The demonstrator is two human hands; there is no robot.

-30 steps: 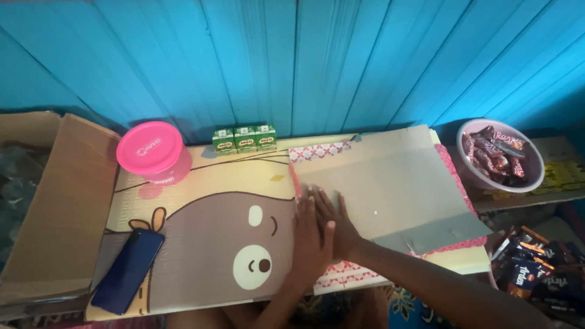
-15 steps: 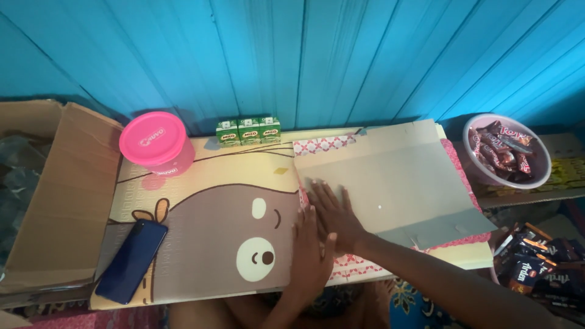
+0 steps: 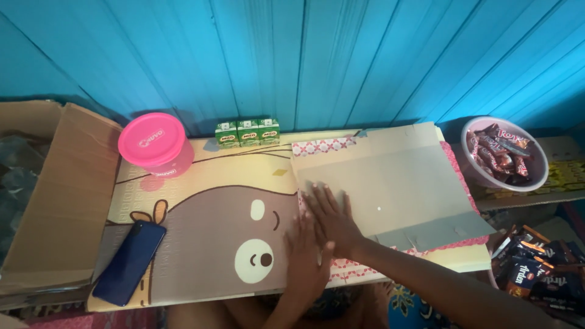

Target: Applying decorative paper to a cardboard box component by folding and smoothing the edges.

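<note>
From the head view there were three green drink cartons [image 3: 247, 132] far back, one pink tub [image 3: 156, 142] left, one blue phone [image 3: 129, 262] near. The right hand [image 3: 332, 222] lay flat, fingers spread, on the grey cardboard sheet [image 3: 393, 183] at right; the left hand [image 3: 304, 259], open too, pressed the bear mat [image 3: 207, 231] beside it.

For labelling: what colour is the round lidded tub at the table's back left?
Pink, lid and body alike: the tub, clearest in the head view.

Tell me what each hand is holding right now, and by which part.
Nothing is gripped. The right hand lies flat, fingers spread, on the near left corner of the grey cardboard sheet; the left hand lies flat beside it on the bear-print table top.
</note>
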